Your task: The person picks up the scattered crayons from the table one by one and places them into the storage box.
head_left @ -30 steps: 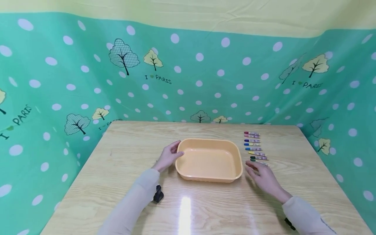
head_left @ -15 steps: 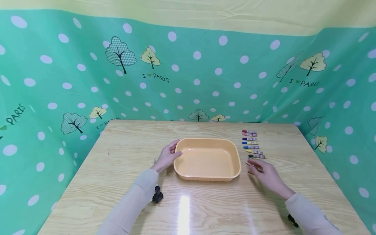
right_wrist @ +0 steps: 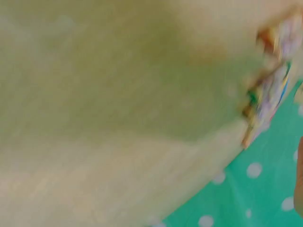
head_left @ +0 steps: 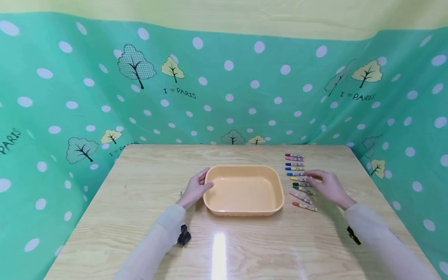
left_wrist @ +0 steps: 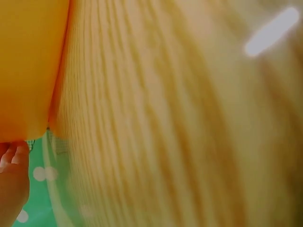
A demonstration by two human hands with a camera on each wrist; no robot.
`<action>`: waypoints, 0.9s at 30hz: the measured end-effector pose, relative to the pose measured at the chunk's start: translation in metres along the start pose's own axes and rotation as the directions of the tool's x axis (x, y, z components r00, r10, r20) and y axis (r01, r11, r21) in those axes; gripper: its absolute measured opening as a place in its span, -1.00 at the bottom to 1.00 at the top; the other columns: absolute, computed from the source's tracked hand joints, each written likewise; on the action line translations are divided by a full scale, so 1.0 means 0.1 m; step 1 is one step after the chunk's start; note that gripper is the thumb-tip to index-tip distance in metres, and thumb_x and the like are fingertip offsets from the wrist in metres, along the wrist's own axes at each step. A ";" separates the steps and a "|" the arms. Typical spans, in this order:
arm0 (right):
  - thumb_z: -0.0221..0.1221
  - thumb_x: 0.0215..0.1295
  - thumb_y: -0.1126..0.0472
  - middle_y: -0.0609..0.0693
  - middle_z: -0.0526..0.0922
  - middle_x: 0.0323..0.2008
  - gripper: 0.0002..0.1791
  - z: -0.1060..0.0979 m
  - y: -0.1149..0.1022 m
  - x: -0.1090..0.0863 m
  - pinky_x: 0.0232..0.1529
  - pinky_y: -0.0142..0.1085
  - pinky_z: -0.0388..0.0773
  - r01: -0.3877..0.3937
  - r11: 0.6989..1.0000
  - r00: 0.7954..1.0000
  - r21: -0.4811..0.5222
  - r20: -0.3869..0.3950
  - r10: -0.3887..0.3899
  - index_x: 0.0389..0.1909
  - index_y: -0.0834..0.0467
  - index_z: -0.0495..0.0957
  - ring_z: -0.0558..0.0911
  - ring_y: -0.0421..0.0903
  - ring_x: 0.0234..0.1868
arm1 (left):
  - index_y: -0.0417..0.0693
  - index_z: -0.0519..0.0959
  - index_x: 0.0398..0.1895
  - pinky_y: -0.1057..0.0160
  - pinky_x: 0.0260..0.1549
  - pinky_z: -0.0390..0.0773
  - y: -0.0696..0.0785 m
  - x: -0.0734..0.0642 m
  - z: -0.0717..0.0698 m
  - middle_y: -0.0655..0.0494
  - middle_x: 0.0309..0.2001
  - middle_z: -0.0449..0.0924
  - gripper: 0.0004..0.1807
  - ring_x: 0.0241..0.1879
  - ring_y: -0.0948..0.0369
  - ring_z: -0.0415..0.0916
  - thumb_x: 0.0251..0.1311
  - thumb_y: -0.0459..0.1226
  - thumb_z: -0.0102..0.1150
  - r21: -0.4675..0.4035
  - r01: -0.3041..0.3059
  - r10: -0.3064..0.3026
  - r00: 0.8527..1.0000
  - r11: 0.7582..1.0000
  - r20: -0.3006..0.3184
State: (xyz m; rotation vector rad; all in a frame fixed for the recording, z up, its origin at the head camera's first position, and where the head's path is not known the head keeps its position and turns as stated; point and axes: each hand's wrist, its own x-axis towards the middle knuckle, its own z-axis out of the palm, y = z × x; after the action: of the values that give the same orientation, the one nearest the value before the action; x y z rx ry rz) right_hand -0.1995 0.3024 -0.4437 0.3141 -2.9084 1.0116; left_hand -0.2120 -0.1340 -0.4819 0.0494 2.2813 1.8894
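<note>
A peach-coloured plastic tray (head_left: 243, 210) stands on the table. My left hand (head_left: 192, 190) grips its left rim, thumb over the inner side and fingers outside. In the left wrist view, fingertips of that hand (left_wrist: 14, 175) meet the tray's orange-looking wall (left_wrist: 28, 71). My right hand (head_left: 329, 188) is over the right ends of a column of crayons, its fingertips overlapping the blue crayon (head_left: 295, 174) and yellow crayon (head_left: 298, 179). Nearest me in that column lie a pink crayon (head_left: 301, 198) and an orange crayon (head_left: 305, 206).
Farther back in the column lie a red crayon (head_left: 294, 155) and other crayons in several colours. The wooden table (head_left: 161, 163) ends at a green dotted cloth (head_left: 224, 89) behind and at both sides. Black wrist devices show at the left sleeve (head_left: 164, 229) and right sleeve (head_left: 378, 233).
My right hand has moved back and right along the crayons, uncovering the green, pink and orange ones at the near end. My left hand stays on the tray rim.
</note>
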 end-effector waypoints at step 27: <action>0.10 0.27 0.18 0.34 0.50 0.04 -0.60 0.25 0.55 1.28 0.09 0.07 0.47 -0.245 0.967 0.969 0.072 0.054 0.242 0.06 0.33 0.45 0.47 0.24 0.06 | -0.17 0.16 0.34 0.21 0.08 0.50 -0.03 -0.02 -0.01 -0.19 0.30 0.23 -0.28 0.22 -0.07 0.30 0.07 -0.43 0.17 -0.042 -0.009 0.008 1.000 0.999 -0.026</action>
State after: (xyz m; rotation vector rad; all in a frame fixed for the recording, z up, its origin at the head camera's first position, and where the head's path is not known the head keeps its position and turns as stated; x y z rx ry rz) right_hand -0.3352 0.3064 -0.4827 -0.0217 -3.0077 1.1655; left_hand -0.2097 -0.1360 -0.4846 0.0289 2.2607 1.9522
